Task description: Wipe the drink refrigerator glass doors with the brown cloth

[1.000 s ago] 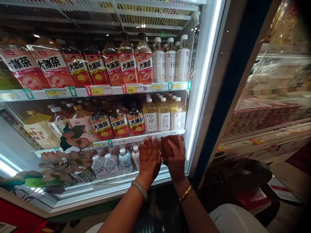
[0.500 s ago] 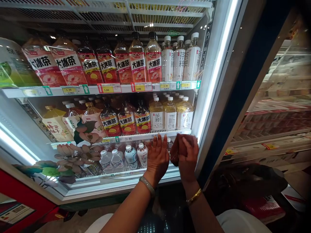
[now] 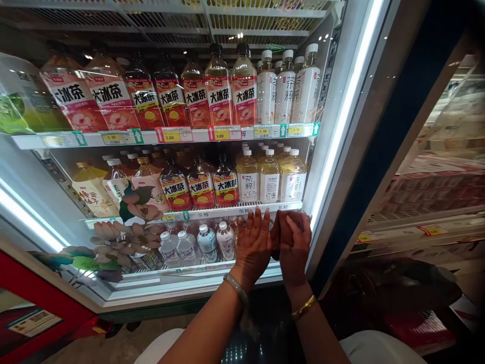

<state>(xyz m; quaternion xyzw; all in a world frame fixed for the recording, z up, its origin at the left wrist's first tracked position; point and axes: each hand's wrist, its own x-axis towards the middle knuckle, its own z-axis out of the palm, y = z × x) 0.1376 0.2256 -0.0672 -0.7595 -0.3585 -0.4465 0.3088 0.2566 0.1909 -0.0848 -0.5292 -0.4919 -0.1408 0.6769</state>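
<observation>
My right hand (image 3: 296, 247) is closed on a brown cloth (image 3: 282, 230) that lies against the glass door (image 3: 182, 283) of a lit drinks cooler. The cloth shows between my thumb side and fingers, partly hidden under the hand. Beside it, my left hand (image 3: 254, 242) rests with its fingers stretched out, palm toward the glass, its thumb side close to the cloth. Both hands are low on the right, in front of the bottom shelf. Painted flowers (image 3: 131, 237) decorate the glass to the left.
Behind the glass, bottles of tea (image 3: 217, 96) fill the upper shelf, with more bottles (image 3: 248, 177) on the middle one and small bottles (image 3: 207, 245) below. A bright light strip (image 3: 346, 101) runs down the frame. Another shelf unit (image 3: 428, 192) stands at right, with dark bags or boxes below.
My left hand has shifted slightly right, closer to the cloth. The cloth looks flatter under my right hand. The whole view has moved a little.
</observation>
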